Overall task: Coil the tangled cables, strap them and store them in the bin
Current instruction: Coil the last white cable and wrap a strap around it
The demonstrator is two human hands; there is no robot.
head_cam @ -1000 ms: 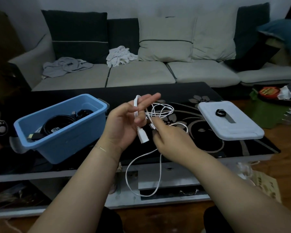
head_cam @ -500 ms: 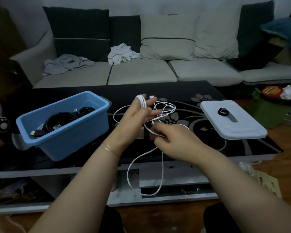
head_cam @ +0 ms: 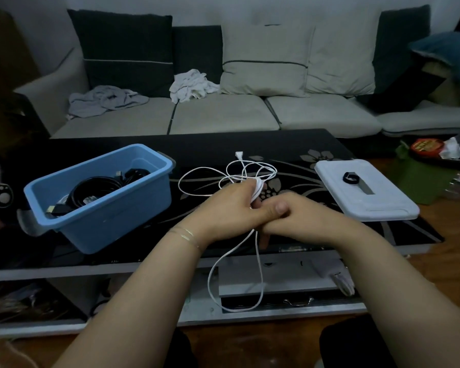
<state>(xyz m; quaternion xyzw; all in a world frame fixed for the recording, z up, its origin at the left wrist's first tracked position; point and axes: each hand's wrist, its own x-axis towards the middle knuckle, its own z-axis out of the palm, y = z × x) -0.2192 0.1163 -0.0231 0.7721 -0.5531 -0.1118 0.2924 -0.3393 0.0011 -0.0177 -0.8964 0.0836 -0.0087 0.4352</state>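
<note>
Both hands met over the table's near edge when I checked the head view. The left hand [head_cam: 227, 208] was curled, with several turns of the white cable [head_cam: 252, 172] wound round its fingers; I could see the white wraps bunched at its fingertips. The right hand [head_cam: 300, 216] pressed in against it from the side, thumb on top and fingers curled under, and I judged it was pinching the same cable, though its fingertips were hidden behind the left hand.

Beyond the left hand's knuckles, loose loops of the cable fanned out over the black table [head_cam: 356, 144], ending in a small white plug [head_cam: 238, 154] farthest from me. Below the two hands a long slack loop hung down past the table's front edge.

Out to the left of the left hand sat the blue bin [head_cam: 122, 208], already holding dark coiled cables [head_cam: 96, 187], so I took part of the job as done. To the right of the right hand lay the white lid [head_cam: 367, 197] with a black strap [head_cam: 349, 178] resting on it, untouched.

By my reading, this cable was only partly coiled: the loops ahead and the hanging slack still needed winding in, then strapping, then dropping into the bin.
</note>
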